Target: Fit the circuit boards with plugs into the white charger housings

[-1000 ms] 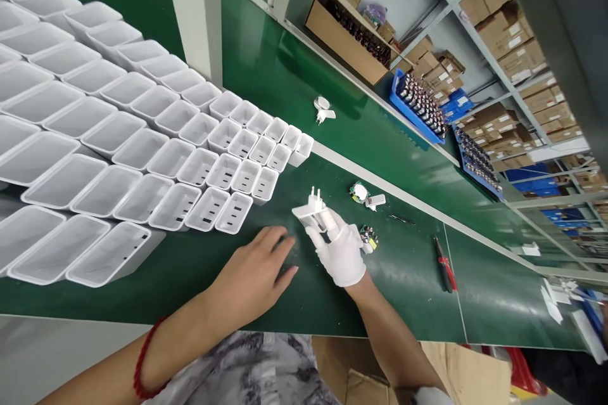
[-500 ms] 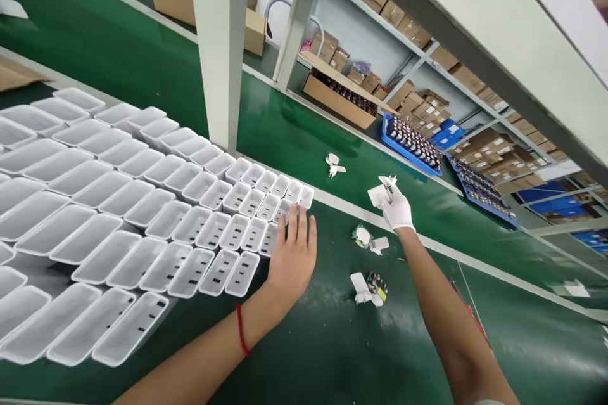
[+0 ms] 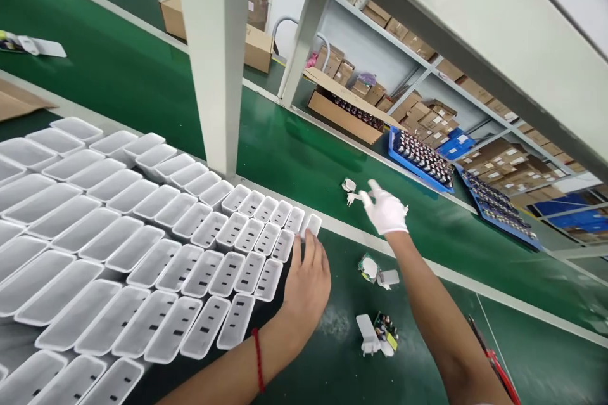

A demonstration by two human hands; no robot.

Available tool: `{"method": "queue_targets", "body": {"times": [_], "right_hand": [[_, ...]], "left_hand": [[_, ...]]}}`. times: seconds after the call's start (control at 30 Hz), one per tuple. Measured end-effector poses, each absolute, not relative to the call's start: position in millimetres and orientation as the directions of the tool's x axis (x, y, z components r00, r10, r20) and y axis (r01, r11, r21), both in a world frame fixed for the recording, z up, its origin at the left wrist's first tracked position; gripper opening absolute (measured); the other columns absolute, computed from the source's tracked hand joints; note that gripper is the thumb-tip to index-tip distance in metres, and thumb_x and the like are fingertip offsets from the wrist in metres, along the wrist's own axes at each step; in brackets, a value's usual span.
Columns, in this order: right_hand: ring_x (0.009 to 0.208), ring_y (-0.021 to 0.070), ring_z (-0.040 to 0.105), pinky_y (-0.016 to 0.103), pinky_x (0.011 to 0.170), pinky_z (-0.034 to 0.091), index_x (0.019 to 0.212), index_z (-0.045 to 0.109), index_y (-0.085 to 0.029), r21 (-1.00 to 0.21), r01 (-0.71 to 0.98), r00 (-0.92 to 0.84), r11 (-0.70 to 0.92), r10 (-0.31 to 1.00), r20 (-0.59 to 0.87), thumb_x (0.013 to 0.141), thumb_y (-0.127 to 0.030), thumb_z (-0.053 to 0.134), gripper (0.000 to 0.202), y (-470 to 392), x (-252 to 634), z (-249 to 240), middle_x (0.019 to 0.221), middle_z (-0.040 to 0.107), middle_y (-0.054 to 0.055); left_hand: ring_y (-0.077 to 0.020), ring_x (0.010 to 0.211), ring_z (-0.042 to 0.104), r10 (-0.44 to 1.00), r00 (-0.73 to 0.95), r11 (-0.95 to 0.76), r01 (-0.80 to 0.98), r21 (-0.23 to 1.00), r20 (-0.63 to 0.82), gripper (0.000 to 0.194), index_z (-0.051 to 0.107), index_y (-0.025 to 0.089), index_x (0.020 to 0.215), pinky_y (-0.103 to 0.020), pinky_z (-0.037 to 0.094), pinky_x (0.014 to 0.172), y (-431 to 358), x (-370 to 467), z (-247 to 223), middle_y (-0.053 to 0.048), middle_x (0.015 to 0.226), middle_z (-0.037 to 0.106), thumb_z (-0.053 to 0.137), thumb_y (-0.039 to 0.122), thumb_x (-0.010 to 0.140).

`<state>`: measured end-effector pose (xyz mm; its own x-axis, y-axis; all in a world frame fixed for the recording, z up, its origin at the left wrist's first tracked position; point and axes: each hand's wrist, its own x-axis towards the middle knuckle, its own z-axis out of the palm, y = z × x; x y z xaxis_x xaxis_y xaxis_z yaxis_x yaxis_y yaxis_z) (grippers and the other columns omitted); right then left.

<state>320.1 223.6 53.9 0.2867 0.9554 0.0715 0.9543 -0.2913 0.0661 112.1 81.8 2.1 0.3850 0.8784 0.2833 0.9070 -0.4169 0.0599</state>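
Observation:
My left hand (image 3: 308,281), bare with a red cord at the wrist, has its fingers curled at the near end of a white plastic case (image 3: 312,225). That case stands at the right end of the back row, a little apart from its neighbour; my thumb is hidden. Rows of open-topped white cases (image 3: 175,326), many with small dark slots, fill the left side. My right hand (image 3: 386,210), in a white glove, hovers with spread fingers over the green belt. Close to its fingertips lies a small white part (image 3: 349,185). Another white piece shows partly behind the glove.
Circuit boards with white covers (image 3: 369,267) and another such set (image 3: 380,334) lie on the near green surface. Red-handled pliers (image 3: 498,370) are at lower right. A pale post (image 3: 213,63) rises before me. Blue trays (image 3: 420,161) and a long carton (image 3: 344,113) stand beyond the belt.
My right hand has let go of the white part and spread its fingers. My left fingers have shifted onto the end case, which now stands off from its row. The view has shifted slightly.

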Motion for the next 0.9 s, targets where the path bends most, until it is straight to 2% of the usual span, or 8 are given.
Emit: {"method": "queue_targets", "body": {"times": [0.1, 0.23, 0.33, 0.47, 0.57, 0.63, 0.8, 0.9], "right_hand": [[0.106, 0.0291, 0.066, 0.040, 0.089, 0.049, 0.141, 0.048, -0.020, 0.057, 0.954, 0.298, -0.295, 0.952, -0.068, 0.094, -0.063, 0.039, 0.065, 258.9, 302.3, 38.5, 0.112, 0.070, 0.015], [0.110, 0.0247, 0.062, 0.047, 0.095, 0.049, 0.127, 0.057, -0.018, -0.004, 0.935, 0.349, -0.354, 0.926, -0.142, 0.096, -0.050, 0.050, 0.045, 283.1, 300.8, 26.9, 0.128, 0.060, 0.012], [0.114, 0.0261, 0.060, 0.049, 0.099, 0.047, 0.120, 0.061, -0.016, -0.099, 0.918, 0.371, -0.385, 0.919, -0.133, 0.093, -0.043, 0.058, 0.038, 281.5, 308.0, 27.9, 0.125, 0.062, 0.012], [0.121, 0.0358, 0.057, 0.052, 0.105, 0.041, 0.128, 0.056, -0.009, -0.300, 0.870, 0.392, -0.391, 0.918, -0.060, 0.084, -0.043, 0.065, 0.058, 256.1, 317.5, 38.6, 0.118, 0.066, 0.021], [0.113, 0.0299, 0.064, 0.044, 0.101, 0.048, 0.132, 0.052, -0.009, -0.511, 0.811, 0.302, -0.285, 0.952, -0.052, 0.079, -0.041, 0.068, 0.064, 212.9, 321.3, 48.8, 0.115, 0.070, 0.016], [0.104, 0.0263, 0.068, 0.040, 0.091, 0.054, 0.128, 0.055, -0.011, -0.636, 0.744, 0.212, -0.205, 0.975, -0.066, 0.076, -0.044, 0.071, 0.063, 172.6, 322.5, 53.1, 0.113, 0.071, 0.014], [0.095, 0.0252, 0.069, 0.041, 0.083, 0.057, 0.128, 0.055, -0.012, -0.909, 0.417, -0.058, -0.015, 0.997, -0.043, 0.069, -0.047, 0.079, 0.073, 71.0, 321.2, 49.4, 0.112, 0.070, 0.016], [0.093, 0.0237, 0.068, 0.042, 0.087, 0.056, 0.134, 0.052, -0.014, -0.965, 0.260, -0.152, 0.032, 0.988, -0.008, 0.071, -0.042, 0.081, 0.075, 39.6, 315.2, 43.6, 0.109, 0.070, 0.014]], "left_hand": [[-0.0372, 0.127, 0.054, 0.840, 0.409, -0.456, 0.888, 0.054, 0.355, 0.037, 0.073, 0.004, 0.110, -0.057, 0.039, 0.112, 73.3, 112.7, -1.4, -0.021, 0.120, 0.069, 0.052, 0.011, 0.081], [-0.0391, 0.116, 0.061, 0.776, 0.476, -0.553, 0.829, 0.084, 0.415, 0.037, 0.072, 0.001, 0.111, -0.057, 0.047, 0.103, 50.2, 106.0, -0.9, -0.023, 0.111, 0.071, 0.054, 0.013, 0.080], [-0.0388, 0.113, 0.063, 0.736, 0.544, -0.630, 0.768, 0.114, 0.403, 0.046, 0.062, 0.001, 0.126, -0.055, 0.052, 0.096, 33.3, 93.5, 3.9, -0.025, 0.111, 0.068, 0.053, 0.010, 0.082], [-0.0422, 0.130, 0.049, 0.789, 0.472, -0.588, 0.766, 0.259, 0.393, 0.060, 0.038, 0.003, 0.143, -0.055, 0.051, 0.097, 25.0, 78.6, 2.6, -0.028, 0.131, 0.055, 0.051, 0.007, 0.084], [-0.0444, 0.134, 0.044, 0.875, 0.392, -0.478, 0.789, 0.385, 0.282, 0.065, 0.025, 0.002, 0.146, -0.056, 0.051, 0.097, 30.2, 76.9, -6.1, -0.032, 0.140, 0.044, 0.053, 0.016, 0.089], [-0.0418, 0.127, 0.052, 0.904, 0.379, -0.427, 0.773, 0.469, 0.198, 0.066, 0.024, 0.001, 0.145, -0.053, 0.053, 0.095, 37.2, 78.7, -11.2, -0.032, 0.135, 0.049, 0.054, 0.020, 0.090], [-0.0322, 0.118, 0.061, 0.935, 0.335, -0.312, 0.633, 0.708, 0.112, 0.067, 0.029, 0.011, 0.141, -0.048, 0.053, 0.096, 52.9, 81.0, -15.4, -0.020, 0.123, 0.060, 0.063, 0.019, 0.084], [-0.0289, 0.114, 0.062, 0.936, 0.321, -0.304, 0.532, 0.790, 0.144, 0.058, 0.040, 0.015, 0.130, -0.044, 0.053, 0.096, 53.6, 79.1, -14.6, -0.014, 0.121, 0.059, 0.068, 0.021, 0.080]]}}
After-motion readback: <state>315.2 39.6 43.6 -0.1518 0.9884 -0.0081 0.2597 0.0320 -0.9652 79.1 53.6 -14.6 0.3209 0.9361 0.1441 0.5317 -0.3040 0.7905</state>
